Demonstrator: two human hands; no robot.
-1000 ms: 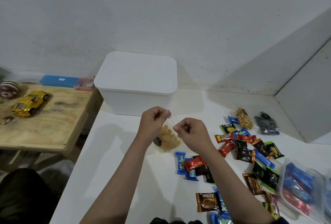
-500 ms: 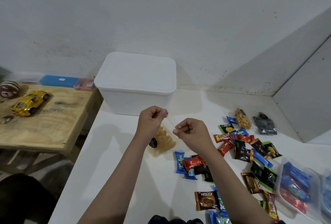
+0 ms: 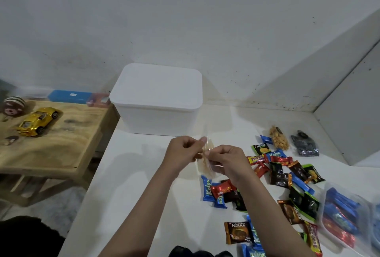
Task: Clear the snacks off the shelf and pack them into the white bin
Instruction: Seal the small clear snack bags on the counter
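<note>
A white bin [image 3: 156,110] with its lid on stands at the back of the white shelf top [image 3: 127,174]. In front of it my left hand [image 3: 181,151] and my right hand [image 3: 226,160] both pinch a small clear bag of pale crackers [image 3: 205,162], held above the surface; the bag hangs between the hands and looks blurred. Several wrapped snacks [image 3: 277,174] lie scattered to the right, among them a blue Kalpa bar [image 3: 207,188], a brown Nextar pack [image 3: 237,233], a clear bag of orange snacks [image 3: 278,138] and a dark bag [image 3: 305,143].
A clear plastic pack of blue and red wrappers [image 3: 341,213] lies at the right edge. Left of the shelf stands a lower wooden table [image 3: 61,145] with a gold toy car [image 3: 38,121], a plush toy [image 3: 13,105] and a blue box [image 3: 70,96]. A grey panel [image 3: 353,112] rises at right.
My hands have come closer together and the cracker bag has swung from hanging under my left hand to between both hands. The view has shifted slightly.
</note>
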